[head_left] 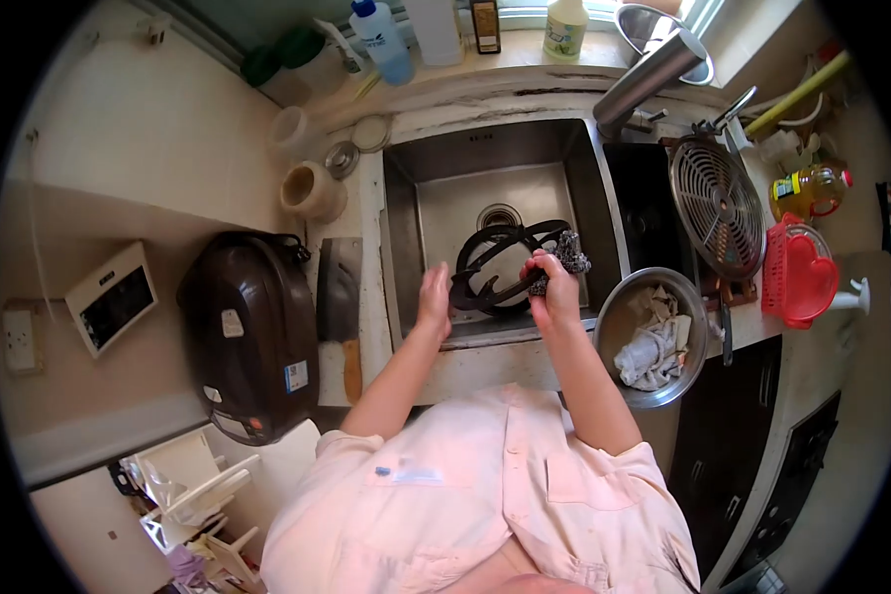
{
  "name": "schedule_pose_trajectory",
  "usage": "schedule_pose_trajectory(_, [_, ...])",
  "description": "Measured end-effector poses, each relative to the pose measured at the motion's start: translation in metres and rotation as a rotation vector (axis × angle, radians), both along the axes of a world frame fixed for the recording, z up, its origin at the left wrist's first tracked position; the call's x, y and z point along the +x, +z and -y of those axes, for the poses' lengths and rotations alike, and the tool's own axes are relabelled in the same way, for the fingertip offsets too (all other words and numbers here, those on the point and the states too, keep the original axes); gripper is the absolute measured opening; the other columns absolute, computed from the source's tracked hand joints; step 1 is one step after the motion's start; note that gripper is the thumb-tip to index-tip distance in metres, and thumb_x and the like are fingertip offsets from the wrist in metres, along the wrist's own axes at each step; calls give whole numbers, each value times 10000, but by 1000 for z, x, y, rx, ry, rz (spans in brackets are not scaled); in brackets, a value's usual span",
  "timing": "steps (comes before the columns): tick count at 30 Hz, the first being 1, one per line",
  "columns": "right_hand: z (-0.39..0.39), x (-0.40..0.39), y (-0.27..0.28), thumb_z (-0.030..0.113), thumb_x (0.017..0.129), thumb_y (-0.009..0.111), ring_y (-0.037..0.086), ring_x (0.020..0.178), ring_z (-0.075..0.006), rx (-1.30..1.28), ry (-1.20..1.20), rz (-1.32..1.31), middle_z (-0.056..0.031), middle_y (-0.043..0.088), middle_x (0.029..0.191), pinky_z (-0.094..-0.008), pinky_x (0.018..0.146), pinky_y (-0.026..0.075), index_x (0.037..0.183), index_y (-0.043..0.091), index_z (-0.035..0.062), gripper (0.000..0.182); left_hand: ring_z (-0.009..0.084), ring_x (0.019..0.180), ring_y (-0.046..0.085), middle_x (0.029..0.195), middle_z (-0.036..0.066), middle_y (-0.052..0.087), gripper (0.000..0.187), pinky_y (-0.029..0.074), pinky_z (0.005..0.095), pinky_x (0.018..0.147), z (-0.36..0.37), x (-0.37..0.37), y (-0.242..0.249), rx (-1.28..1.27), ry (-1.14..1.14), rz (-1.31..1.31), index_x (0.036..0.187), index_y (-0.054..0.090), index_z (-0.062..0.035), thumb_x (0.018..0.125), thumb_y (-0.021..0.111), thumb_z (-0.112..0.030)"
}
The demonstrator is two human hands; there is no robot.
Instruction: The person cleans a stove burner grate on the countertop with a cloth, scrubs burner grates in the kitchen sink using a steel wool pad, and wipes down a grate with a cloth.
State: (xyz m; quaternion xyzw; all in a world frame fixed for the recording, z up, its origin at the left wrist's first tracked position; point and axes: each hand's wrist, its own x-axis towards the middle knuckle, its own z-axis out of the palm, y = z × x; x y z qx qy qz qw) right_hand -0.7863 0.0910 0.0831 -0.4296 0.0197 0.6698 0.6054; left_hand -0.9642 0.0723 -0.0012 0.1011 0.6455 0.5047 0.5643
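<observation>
A black ring-shaped pan support [487, 294], like a gas stove grate with prongs, is held up over the sink [436, 208]. My right hand [556, 289] is closed around a grey steel wool scourer [571, 253], with its thumb and fingers against the grate's right side. Dark scourer strands also show below those fingers. My left hand [434, 299] is at the grate's left edge, its fingers stretched upward and its palm turned toward the grate. A second black ring overlaps the first near the drain [499, 218].
Right of the sink stands a metal bowl [703, 356] with crumpled cloth and scraps. A cleaver [340, 292] lies left, beside a dark rice cooker [247, 332]. The faucet [648, 84] rises at the back right. Bottles [384, 45] line the sill.
</observation>
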Motion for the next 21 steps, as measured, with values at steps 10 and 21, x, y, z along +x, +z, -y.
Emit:
schedule_pose_trajectory(10, [33, 35, -29, -57, 755, 509, 595, 802, -195, -11, 152, 166, -93, 601, 893, -307, 742, 490, 952, 548, -37, 203, 73, 436, 350, 604, -37, 406, 145, 346, 249, 462, -21, -3, 10, -25, 73, 635, 829, 426, -129, 935, 475, -215])
schedule_pose_trajectory(21, [51, 25, -44, 251, 761, 718, 513, 973, -289, 57, 317, 1015, -163, 500, 1075, -362, 846, 417, 1159, 397, 17, 563, 55, 378, 255, 545, -47, 305, 145, 225, 223, 382, -32, -3, 103, 346, -229, 377, 804, 435, -168, 947, 450, -194])
